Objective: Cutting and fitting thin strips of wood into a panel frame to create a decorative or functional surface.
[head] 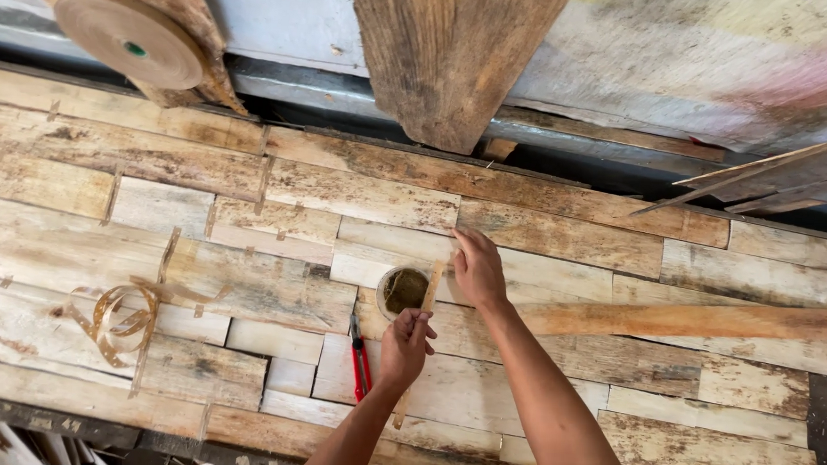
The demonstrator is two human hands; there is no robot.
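My left hand [407, 345] is closed around a thin wooden strip [429, 290] that runs up over a small round container of dark paste [401, 290]. My right hand [477, 267] rests on the patchwork wooden work surface [241, 280] just right of the container, its fingers touching the top of the strip. A red-handled tool [360, 362] lies on the boards just left of my left wrist.
A long flat wooden slat [682, 320] lies to the right. Curled tan banding strips [112, 319] sit at the left. A roll of tan tape [129, 36] hangs at the top left. A wide wooden post [451, 55] leans at the back, and thin slats [775, 176] jut in at the right.
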